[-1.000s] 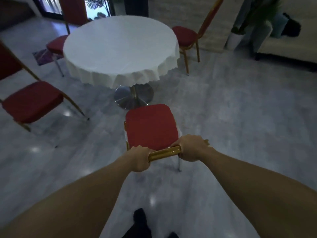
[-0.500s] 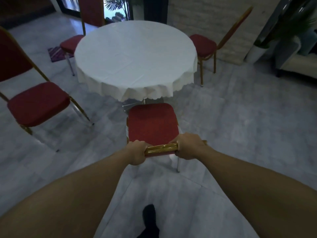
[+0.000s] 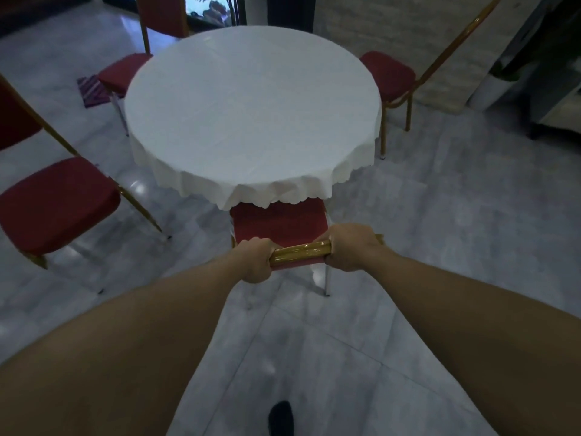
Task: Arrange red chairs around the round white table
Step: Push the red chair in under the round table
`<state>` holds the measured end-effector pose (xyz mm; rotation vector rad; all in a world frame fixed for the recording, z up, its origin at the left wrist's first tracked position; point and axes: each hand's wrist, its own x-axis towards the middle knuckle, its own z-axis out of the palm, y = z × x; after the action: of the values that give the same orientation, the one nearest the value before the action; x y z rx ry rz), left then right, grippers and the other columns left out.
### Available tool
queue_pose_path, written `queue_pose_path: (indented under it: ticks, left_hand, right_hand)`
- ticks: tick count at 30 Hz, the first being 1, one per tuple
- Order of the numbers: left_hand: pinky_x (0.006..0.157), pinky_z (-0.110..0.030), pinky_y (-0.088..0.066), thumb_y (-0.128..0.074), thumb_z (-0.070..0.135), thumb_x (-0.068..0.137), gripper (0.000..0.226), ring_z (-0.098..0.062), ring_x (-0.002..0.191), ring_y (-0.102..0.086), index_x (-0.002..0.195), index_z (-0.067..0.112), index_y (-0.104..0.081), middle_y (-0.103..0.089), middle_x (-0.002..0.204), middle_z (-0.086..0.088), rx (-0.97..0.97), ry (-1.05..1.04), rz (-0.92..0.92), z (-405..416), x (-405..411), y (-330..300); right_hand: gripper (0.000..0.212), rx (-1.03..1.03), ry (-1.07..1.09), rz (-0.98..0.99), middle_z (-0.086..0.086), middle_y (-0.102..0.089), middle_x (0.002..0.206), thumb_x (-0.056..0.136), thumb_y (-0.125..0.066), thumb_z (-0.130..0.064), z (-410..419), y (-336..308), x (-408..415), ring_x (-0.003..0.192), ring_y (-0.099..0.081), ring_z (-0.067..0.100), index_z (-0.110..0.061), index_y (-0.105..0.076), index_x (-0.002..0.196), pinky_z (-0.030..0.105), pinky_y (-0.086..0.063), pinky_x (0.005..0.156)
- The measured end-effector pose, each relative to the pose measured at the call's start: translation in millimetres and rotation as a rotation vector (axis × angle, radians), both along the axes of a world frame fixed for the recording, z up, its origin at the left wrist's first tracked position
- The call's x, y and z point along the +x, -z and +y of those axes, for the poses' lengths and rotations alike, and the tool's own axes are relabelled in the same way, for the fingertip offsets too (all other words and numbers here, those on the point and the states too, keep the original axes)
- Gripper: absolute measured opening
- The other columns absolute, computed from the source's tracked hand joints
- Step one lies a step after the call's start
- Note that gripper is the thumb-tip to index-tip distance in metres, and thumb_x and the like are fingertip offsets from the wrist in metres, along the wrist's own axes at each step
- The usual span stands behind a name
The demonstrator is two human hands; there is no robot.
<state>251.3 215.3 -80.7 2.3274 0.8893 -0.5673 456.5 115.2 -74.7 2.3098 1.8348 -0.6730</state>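
Observation:
A round table (image 3: 251, 108) under a white cloth stands in the middle of the floor. Directly before me is a red chair (image 3: 279, 223) with a gold frame; the front of its seat is tucked under the cloth's near edge. My left hand (image 3: 256, 259) and my right hand (image 3: 347, 247) both grip the gold top rail of its backrest. Three more red chairs stand around: one at the left (image 3: 53, 199) set apart from the table, one at the far left (image 3: 121, 72) and one at the far right (image 3: 388, 72), both close to the table's edge.
The floor is grey polished tile. A small striped mat (image 3: 91, 91) lies at the far left. A white plant pot (image 3: 492, 89) stands by the light stone wall at the far right, next to dark furniture (image 3: 553, 114). My dark shoe (image 3: 280, 418) shows at the bottom.
I have walked forward pushing the chair; its seat, earlier short of the table, now slides under the tablecloth's near edge. Both hands keep their grip on the rail.

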Motion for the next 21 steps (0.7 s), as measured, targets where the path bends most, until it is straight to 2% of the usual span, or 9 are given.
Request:
queue_pose_path:
  ticks: [5,7,9,12,14,16,18,20,21]
  left_hand:
    - [0.072,-0.035,-0.051,-0.055,0.006,0.089,0.034,-0.027,0.086,-0.065,0.096,0.040,-0.061,-0.065,0.084,0.002,-0.028,-0.012,-0.008,21.2,-3.0,-1.2]
    - [0.072,-0.034,-0.051,-0.053,0.004,0.087,0.039,-0.026,0.085,-0.065,0.103,0.037,-0.065,-0.066,0.085,0.002,-0.031,-0.014,-0.005,20.6,-4.6,-1.4]
    - [0.072,-0.034,-0.052,-0.052,0.003,0.087,0.049,-0.025,0.084,-0.065,0.122,0.033,-0.067,-0.066,0.086,0.001,-0.029,-0.021,-0.007,16.4,-2.4,-2.0]
    - [0.082,-0.041,-0.058,-0.055,0.008,0.090,0.049,-0.026,0.090,-0.067,0.132,0.031,-0.064,-0.069,0.096,-0.003,-0.027,-0.031,0.012,12.3,-1.5,-3.9]
    - [0.086,-0.042,-0.057,-0.064,0.024,0.090,0.042,-0.024,0.091,-0.067,0.130,0.036,-0.064,-0.069,0.095,0.001,-0.041,-0.028,0.016,11.9,-1.8,-6.1]
    - [0.087,-0.040,-0.056,-0.070,0.061,0.079,0.047,-0.019,0.089,-0.066,0.121,0.040,-0.067,-0.068,0.091,0.007,-0.068,-0.043,0.024,10.4,1.1,-13.1]
    - [0.093,-0.044,-0.054,-0.055,0.096,0.060,0.082,-0.019,0.100,-0.066,0.122,0.043,-0.064,-0.070,0.107,0.008,-0.054,-0.082,0.037,10.6,8.0,-26.3]
    - [0.099,-0.047,-0.049,-0.036,0.106,0.056,0.108,-0.023,0.114,-0.061,0.137,0.038,-0.057,-0.065,0.127,0.005,0.021,-0.084,0.017,13.9,21.6,-38.9]
    - [0.099,-0.047,-0.047,-0.030,0.105,0.060,0.107,-0.024,0.115,-0.060,0.137,0.036,-0.057,-0.065,0.130,0.004,0.058,-0.077,-0.011,15.0,32.9,-47.1]
  right_hand:
    - [0.025,0.003,-0.027,-0.004,-0.011,-0.070,0.078,0.088,-0.065,-0.029,22.0,-2.6,-1.5,0.074,-0.065,0.016,-0.054,-0.067,0.082,0.030,-0.044,0.064]
    - [0.023,0.012,-0.038,-0.014,-0.012,-0.069,0.077,0.088,-0.064,-0.031,20.6,-0.9,-2.5,0.073,-0.064,0.015,-0.053,-0.067,0.081,0.030,-0.044,0.065]
    - [0.024,0.026,-0.041,-0.018,-0.013,-0.068,0.076,0.090,-0.064,-0.034,17.2,-0.8,-1.6,0.074,-0.065,0.015,-0.053,-0.064,0.076,0.030,-0.045,0.064]
    - [0.013,0.015,-0.048,0.016,-0.014,-0.069,0.080,0.090,-0.068,-0.042,14.4,0.0,0.1,0.076,-0.066,0.014,-0.053,-0.073,0.096,0.029,-0.043,0.066]
    - [0.014,-0.027,-0.059,0.101,-0.015,-0.071,0.081,0.083,-0.074,-0.052,14.2,-0.6,4.5,0.077,-0.065,0.011,-0.053,-0.073,0.097,0.031,-0.044,0.069]
    - [0.041,-0.041,-0.035,0.215,-0.018,-0.073,0.090,0.067,-0.077,-0.073,13.5,-7.0,11.8,0.084,-0.065,0.009,-0.049,-0.073,0.101,0.034,-0.049,0.074]
    - [0.096,-0.018,0.008,0.233,-0.013,-0.070,0.117,0.052,-0.068,-0.095,10.5,-18.6,21.7,0.108,-0.064,0.014,-0.038,-0.070,0.130,0.036,-0.050,0.087]
    - [0.123,-0.005,0.039,0.195,-0.005,-0.065,0.142,0.047,-0.060,-0.105,6.7,-30.0,34.2,0.128,-0.060,0.021,-0.031,-0.061,0.145,0.040,-0.049,0.099]
    - [0.127,-0.003,0.066,0.187,-0.003,-0.062,0.147,0.046,-0.056,-0.108,3.0,-37.5,43.2,0.131,-0.059,0.023,-0.030,-0.059,0.147,0.040,-0.048,0.101]
